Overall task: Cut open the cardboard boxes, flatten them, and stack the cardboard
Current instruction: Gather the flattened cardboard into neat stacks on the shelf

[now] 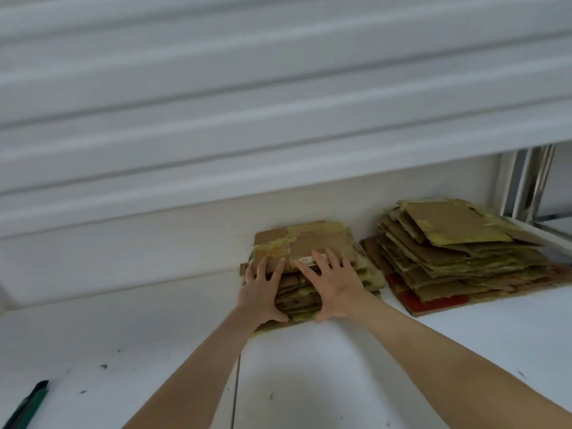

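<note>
Cardboard stacks: 2, both of flattened brown pieces with ragged edges and patches of yellowed tape, both on the white table (340, 366) against the ribbed white wall (278, 103).

- Left stack (298, 297): at 6 o'clock from frame centre. It is compact, with many layers showing along its near side.
- Top sheet (312, 239): 1, lying flat on the left stack. Yellowed tape crosses it, and a narrow white label (309, 261) sits at its near edge.
- Right stack (458, 258): at 4 o'clock, just beside the left stack at its 3 o'clock and not touching it. It is wider, and its pieces are fanned out of line. A red-printed sheet (411, 297) lies at its base.

Hands: 2, both bare and both on the left stack.

- Left hand (263, 292): fingers splayed wide and lying straight over the near-left corner of the top sheet, thumb low against the stack's near side.
- Right hand (335, 286): fingers likewise spread and straight on the top sheet beside the label, thumb low against the near side.

Utility knife (28, 404): 1, green and black, lying on the table at 8 o'clock, well apart from both hands.

Metal frame (532, 187): 1, upright at 3 o'clock, behind the right stack.
</note>
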A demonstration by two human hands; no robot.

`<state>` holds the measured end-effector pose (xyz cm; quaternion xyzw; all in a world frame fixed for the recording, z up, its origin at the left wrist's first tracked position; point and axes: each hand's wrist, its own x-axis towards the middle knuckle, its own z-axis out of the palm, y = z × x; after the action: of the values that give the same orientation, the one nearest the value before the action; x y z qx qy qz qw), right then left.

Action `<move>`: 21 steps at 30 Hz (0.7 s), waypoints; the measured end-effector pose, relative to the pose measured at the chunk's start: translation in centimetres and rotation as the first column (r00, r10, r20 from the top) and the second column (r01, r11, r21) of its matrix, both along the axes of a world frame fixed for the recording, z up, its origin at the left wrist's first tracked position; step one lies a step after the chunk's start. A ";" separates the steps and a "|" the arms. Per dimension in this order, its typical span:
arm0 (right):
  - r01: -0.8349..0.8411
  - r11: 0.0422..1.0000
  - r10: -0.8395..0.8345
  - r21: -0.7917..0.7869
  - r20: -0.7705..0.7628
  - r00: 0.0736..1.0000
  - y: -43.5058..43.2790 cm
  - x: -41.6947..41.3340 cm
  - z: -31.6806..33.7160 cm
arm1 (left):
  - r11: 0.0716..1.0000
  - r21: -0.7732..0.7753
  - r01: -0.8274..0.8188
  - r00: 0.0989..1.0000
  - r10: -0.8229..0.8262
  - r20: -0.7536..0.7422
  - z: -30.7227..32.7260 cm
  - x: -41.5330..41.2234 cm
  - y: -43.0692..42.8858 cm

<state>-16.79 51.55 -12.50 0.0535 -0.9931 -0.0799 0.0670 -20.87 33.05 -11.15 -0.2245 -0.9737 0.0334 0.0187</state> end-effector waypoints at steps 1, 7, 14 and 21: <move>-0.009 1.000 0.009 -0.022 0.009 1.000 0.3 0.1 0.2 | 1.000 0.005 -0.015 1.000 0.015 0.021 0.1 0.2 0.2; -0.047 0.995 0.049 -0.091 0.015 0.999 1.9 0.2 3.2 | 0.997 0.019 -0.080 0.993 0.081 -0.088 3.9 0.4 -0.1; 0.021 1.000 -0.021 -0.006 0.009 1.000 0.4 0.9 1.6 | 0.989 -0.146 0.021 0.983 -0.047 -0.178 0.5 2.7 2.6; 0.040 0.999 -0.040 0.015 0.001 0.999 0.9 0.8 1.0 | 0.988 -0.154 0.013 0.990 -0.034 -0.136 -0.4 1.7 3.0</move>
<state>-16.03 52.46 -11.50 0.0342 -0.9934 -0.0884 0.0644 -19.17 36.03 -11.54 -0.2340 -0.9619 0.1231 0.0692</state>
